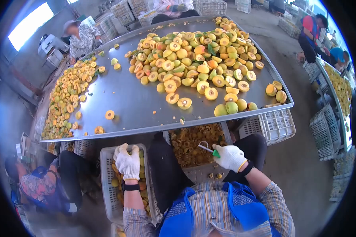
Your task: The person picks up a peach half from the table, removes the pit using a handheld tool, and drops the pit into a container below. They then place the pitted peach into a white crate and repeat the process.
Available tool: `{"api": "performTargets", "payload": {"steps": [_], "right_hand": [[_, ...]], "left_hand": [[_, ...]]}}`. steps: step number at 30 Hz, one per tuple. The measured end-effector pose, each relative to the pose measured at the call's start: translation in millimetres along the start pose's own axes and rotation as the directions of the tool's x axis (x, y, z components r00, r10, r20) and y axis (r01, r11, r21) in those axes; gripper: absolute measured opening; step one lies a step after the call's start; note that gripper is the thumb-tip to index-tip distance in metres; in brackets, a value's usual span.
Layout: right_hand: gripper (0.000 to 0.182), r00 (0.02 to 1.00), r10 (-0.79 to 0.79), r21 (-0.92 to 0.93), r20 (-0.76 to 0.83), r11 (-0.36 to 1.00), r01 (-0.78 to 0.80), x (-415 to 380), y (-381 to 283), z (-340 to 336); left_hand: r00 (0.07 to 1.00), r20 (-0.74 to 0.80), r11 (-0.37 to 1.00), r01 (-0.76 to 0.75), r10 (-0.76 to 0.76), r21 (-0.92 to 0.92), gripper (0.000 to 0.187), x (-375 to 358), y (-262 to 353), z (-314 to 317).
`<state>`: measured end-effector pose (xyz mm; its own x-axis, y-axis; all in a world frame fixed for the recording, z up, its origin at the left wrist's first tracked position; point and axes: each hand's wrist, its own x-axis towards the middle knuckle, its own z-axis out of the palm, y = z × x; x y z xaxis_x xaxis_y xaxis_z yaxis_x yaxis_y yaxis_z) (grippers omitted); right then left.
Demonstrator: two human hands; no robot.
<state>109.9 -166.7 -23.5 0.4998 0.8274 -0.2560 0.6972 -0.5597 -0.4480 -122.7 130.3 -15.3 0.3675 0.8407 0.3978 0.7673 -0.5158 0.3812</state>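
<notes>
My left hand (127, 162), in a white knit glove, is over a white plastic crate (106, 185) of yellow-green fruit halves (144, 193) at my left knee. Its fingers curl downward; whatever lies under them is hidden. In my right hand (230, 158), also gloved, is a pitting tool (207, 148) with a green handle and a looped metal end. That loop hovers above a bin of cut fruit scraps (194, 148) between my knees. Beyond both hands, a metal table (134, 106) bears a big heap of halved, pitted-looking peaches or apricots (186, 59).
The table's raised front edge (166, 128) runs just beyond my hands. More halves (73, 83) are piled at its left. A white crate (277, 126) stands under the right corner. People sit at the far side and left (43, 185); others work at a second table (336, 87).
</notes>
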Motion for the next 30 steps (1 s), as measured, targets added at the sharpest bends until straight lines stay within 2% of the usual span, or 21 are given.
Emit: {"api": "performTargets", "payload": {"steps": [1, 3, 4, 5, 6, 8, 9, 11, 13, 15, 17, 19, 20, 21, 22, 23, 25, 26, 27, 29, 30], "right_hand": [[0.042, 0.999, -0.036, 0.05, -0.03, 0.998, 0.038, 0.3, 1.3, 2.4], [0.043, 0.997, -0.077, 0.151, -0.021, 0.985, 0.079, 3.3, -0.9, 4.6], [0.042, 0.999, -0.035, 0.095, 0.028, 0.995, 0.032, 2.6, -6.4, -0.1], [0.041, 0.996, -0.007, 0.01, 0.084, 1.0, 0.006, 5.2, -6.5, 2.4], [0.042, 0.996, -0.03, 0.049, 0.086, 0.998, 0.026, 5.7, -4.5, 2.1], [0.046, 0.993, -0.053, 0.106, 0.109, 0.993, 0.042, 5.4, -3.5, -1.9], [0.046, 0.994, -0.041, 0.101, 0.106, 0.994, 0.03, 5.5, -4.3, -3.9], [0.05, 0.985, -0.013, 0.084, 0.172, 0.996, -0.002, 6.1, -6.7, -7.8], [0.049, 0.984, -0.003, 0.095, 0.176, 0.995, -0.014, 5.6, -5.1, -10.8], [0.047, 0.992, -0.093, 0.105, 0.081, 0.991, 0.084, 5.4, -4.4, -9.8], [0.047, 0.991, -0.026, 0.19, 0.13, 0.982, 0.001, 2.5, -12.8, -26.5], [0.046, 0.984, 0.028, 0.266, 0.177, 0.961, -0.075, 0.3, -16.5, -32.6], [0.046, 0.994, 0.024, 0.241, 0.106, 0.969, -0.049, -1.5, -13.2, -29.9], [0.046, 0.999, 0.018, 0.214, 0.038, 0.976, -0.026, -3.7, -15.5, -30.8], [0.044, 0.998, 0.056, 0.26, 0.043, 0.963, -0.065, -7.1, -20.3, -36.6], [0.044, 0.998, 0.047, 0.259, 0.043, 0.964, -0.057, -8.2, -22.7, -36.4], [0.042, 0.997, 0.015, 0.364, -0.075, 0.931, 0.013, -11.1, -26.2, -36.1], [0.042, 0.996, 0.052, 0.422, -0.07, 0.907, -0.018, -12.9, -32.5, -41.8], [0.043, 0.985, 0.063, 0.438, -0.162, 0.899, 0.015, -13.4, -34.0, -38.5], [0.047, 0.973, 0.143, 0.463, -0.182, 0.886, -0.044, -13.0, -42.2, -47.0], [0.05, 0.967, 0.123, 0.484, -0.224, 0.875, 0.001, -13.0, -45.2, -51.1]], "left_hand": [[0.982, -0.159, 0.994, -0.09, 0.098, 0.062, 0.033, 5.5, 7.1, 6.1], [0.893, -0.208, 0.916, -0.4, 0.4, 0.041, 0.033, 28.5, 50.1, 23.3], [0.866, -0.164, 0.871, -0.487, 0.472, -0.065, 0.033, 41.7, 74.4, 40.5], [0.863, -0.114, 0.855, -0.503, 0.491, -0.125, 0.03, 50.0, 112.4, 47.5], [0.846, -0.028, 0.832, -0.53, 0.533, -0.162, 0.034, 61.2, 131.5, 70.6], [0.806, 0.345, 0.874, -0.47, 0.482, -0.124, 0.044, 80.2, 174.6, 94.0], [0.764, 0.453, 0.876, -0.474, 0.46, -0.09, 0.049, 88.6, 187.9, 107.2], [0.661, 0.511, 0.802, -0.59, 0.549, -0.098, 0.056, 98.2, 193.9, 135.6], [0.646, 0.54, 0.8, -0.593, 0.539, -0.091, 0.053, 97.1, 194.5, 149.4], [0.633, 0.57, 0.799, -0.597, 0.524, -0.072, 0.049, 98.4, 200.1, 138.3], [0.538, 0.746, 0.864, -0.494, 0.393, -0.098, 0.041, 99.8, 200.3, 117.1], [0.574, 0.699, 0.879, -0.444, 0.427, -0.172, 0.03, 90.8, 182.7, 109.6], [0.592, 0.694, 0.894, -0.108, 0.41, -0.435, 0.028, 89.1, 168.1, 117.3], [0.602, 0.697, 0.741, 0.245, 0.389, -0.625, 0.028, 86.4, 160.8, 114.7], [0.621, 0.702, 0.422, 0.565, 0.348, -0.709, 0.031, 80.4, 155.6, 113.2], [0.627, 0.699, 0.421, 0.563, 0.343, -0.711, 0.031, 71.8, 155.0, 101.9], [0.652, 0.646, -0.242, 0.754, 0.397, -0.611, 0.036, 49.1, 157.9, 73.5], [0.695, 0.618, -0.262, 0.715, 0.368, -0.648, 0.031, 35.9, 159.1, 65.8], [0.694, 0.62, -0.265, 0.716, 0.365, -0.645, 0.031, 25.4, 160.0, 56.5], [0.628, 0.676, -0.256, 0.776, 0.385, -0.576, 0.029, 4.3, 161.3, 37.2], [0.588, 0.712, -0.143, 0.8, 0.384, -0.583, 0.032, -4.9, 162.2, 29.9]]}}
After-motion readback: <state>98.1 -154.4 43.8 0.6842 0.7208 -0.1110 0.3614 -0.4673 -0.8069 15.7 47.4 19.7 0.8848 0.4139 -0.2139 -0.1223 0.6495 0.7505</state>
